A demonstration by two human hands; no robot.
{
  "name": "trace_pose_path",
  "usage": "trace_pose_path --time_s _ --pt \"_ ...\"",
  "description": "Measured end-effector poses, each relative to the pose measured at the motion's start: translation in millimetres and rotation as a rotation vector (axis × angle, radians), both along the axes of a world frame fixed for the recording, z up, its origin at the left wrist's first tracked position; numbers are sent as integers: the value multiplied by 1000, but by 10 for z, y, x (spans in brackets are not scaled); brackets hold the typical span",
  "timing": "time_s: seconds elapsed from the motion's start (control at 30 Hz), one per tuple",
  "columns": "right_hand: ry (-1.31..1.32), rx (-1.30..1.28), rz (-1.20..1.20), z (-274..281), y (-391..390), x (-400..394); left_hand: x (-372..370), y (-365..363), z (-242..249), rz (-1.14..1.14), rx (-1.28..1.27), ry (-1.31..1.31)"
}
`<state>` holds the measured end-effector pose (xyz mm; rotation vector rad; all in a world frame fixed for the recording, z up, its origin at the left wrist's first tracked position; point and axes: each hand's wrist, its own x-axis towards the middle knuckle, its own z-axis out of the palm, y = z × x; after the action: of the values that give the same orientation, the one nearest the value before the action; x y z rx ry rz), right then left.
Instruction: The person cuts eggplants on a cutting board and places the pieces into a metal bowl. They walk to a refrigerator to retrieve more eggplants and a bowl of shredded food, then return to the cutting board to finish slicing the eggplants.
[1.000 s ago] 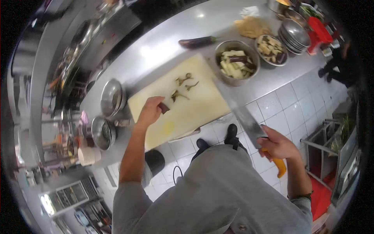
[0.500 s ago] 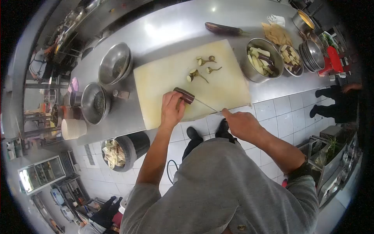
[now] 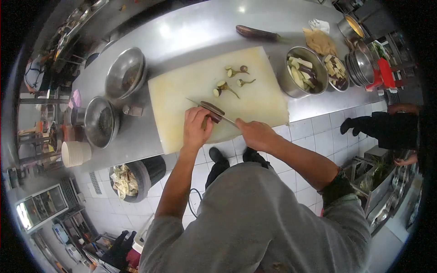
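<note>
On the white cutting board (image 3: 255,100), my left hand (image 3: 196,128) is closed on a dark purple eggplant piece (image 3: 212,108). Gripping the handle of a knife (image 3: 229,121) is my right hand (image 3: 256,134). The blade runs lengthwise through the eggplant, its tip poking out on the far left side. Part of the piece is hidden under my left fingers. Several cut eggplant stem ends (image 3: 222,85) lie farther back on the board. Behind the board rests a whole eggplant (image 3: 257,33).
At the right stand a pot of eggplant pieces (image 3: 300,93), a bowl of chunks (image 3: 336,73) and stacked metal bowls (image 3: 356,69). Metal bowls (image 3: 125,73) sit at the left. A bin (image 3: 144,177) stands below on the tiled floor. Another person's dark-clad legs (image 3: 378,129) are at the right.
My right hand has moved left and up, driving the knife through the eggplant so its tip now shows beyond it. My left hand still holds the piece. The whole view has shifted slightly.
</note>
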<state>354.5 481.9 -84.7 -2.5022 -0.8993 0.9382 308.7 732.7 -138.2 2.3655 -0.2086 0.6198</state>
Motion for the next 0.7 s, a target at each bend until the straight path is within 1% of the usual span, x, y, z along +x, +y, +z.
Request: trace_pose_path --time_s 0.07,0.17,0.27,0.37,0.57,0.7 --pt "100 -59 -22 38 -167 8 -79 35 25 -4 47 55" --pt "130 87 -15 180 -613 -1 -247 101 -24 36 68 116" --pt "65 46 -70 309 -462 -108 -370 117 0 40 53 139" --pt "24 -72 -25 662 -335 -287 -355 128 17 30 72 119" --pt "8 -73 14 598 -311 -458 -333 121 -10 14 60 89" --pt "12 86 -61 71 -28 -411 -340 130 -41 21 71 93"
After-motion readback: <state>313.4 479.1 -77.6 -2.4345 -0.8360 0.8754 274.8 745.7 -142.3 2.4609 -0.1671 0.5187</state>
